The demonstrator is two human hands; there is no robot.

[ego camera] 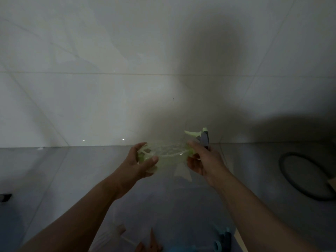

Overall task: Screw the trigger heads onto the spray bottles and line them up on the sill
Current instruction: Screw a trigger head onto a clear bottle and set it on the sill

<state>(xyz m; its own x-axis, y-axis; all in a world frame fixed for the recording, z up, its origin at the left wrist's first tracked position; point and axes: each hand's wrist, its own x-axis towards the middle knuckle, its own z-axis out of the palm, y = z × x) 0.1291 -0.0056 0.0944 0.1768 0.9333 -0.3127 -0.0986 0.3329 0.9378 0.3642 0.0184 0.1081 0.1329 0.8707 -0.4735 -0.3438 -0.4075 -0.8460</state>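
— Bottle [168, 155], where is it?
— Held sideways in the air before the wall [91, 79]. Left hand [141, 163] grips its base, right hand [201, 159] is closed around the trigger head [199, 136]

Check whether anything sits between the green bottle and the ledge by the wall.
Nothing visible does. Both hands, left hand and right hand, hold the green spray bottle sideways in the air, and the grey surface up to the wall looks bare there.

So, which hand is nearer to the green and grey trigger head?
Right. The right hand grips the neck just below the green and grey trigger head; the left hand holds the base of the translucent green bottle.
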